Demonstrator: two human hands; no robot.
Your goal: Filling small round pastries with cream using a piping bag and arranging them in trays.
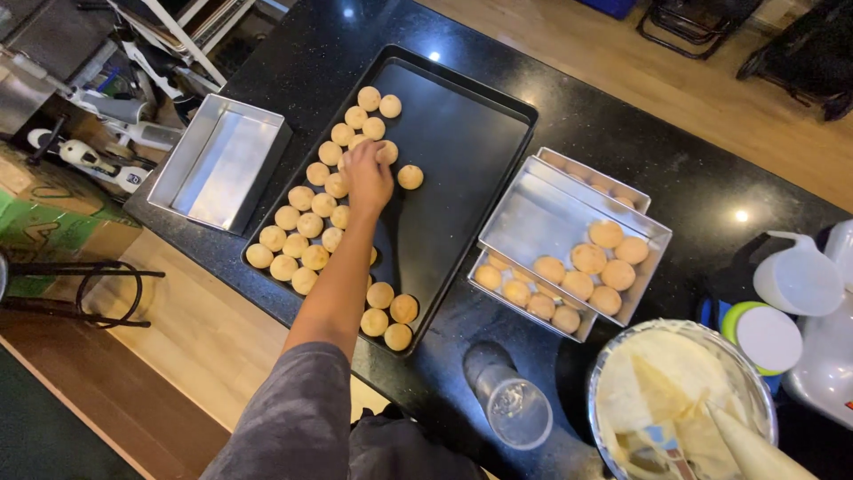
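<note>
Left hand [366, 178] stretched over the black baking tray [462, 151], palm down, fingers curled on a small round golden bun [387, 153] in the upper cluster; grip seen from above only, so whether pinched or just touched cannot be told. Right hand out of view.

Buns packed along the tray's left edge, many touching; one stray bun [410, 177] just right of the hand; three more [392, 320] near the tray's front corner. Right half of tray bare.

Two stacked metal pans [569, 218] to the right on the black counter [675, 169], top one holding more buns [591, 271]. Empty metal pan [222, 160] to the left, near the counter edge. Clear cup [515, 411] and bowl of pale cream with piping bag [680, 400] at front.

Risks, as judged: forearm [342, 276] passing low over the lower rows, so a dropped elbow could crush or scatter buns. Tight packing means lifting one may nudge neighbours. Sleeve close to the cup; a pull-back could tip it.
</note>
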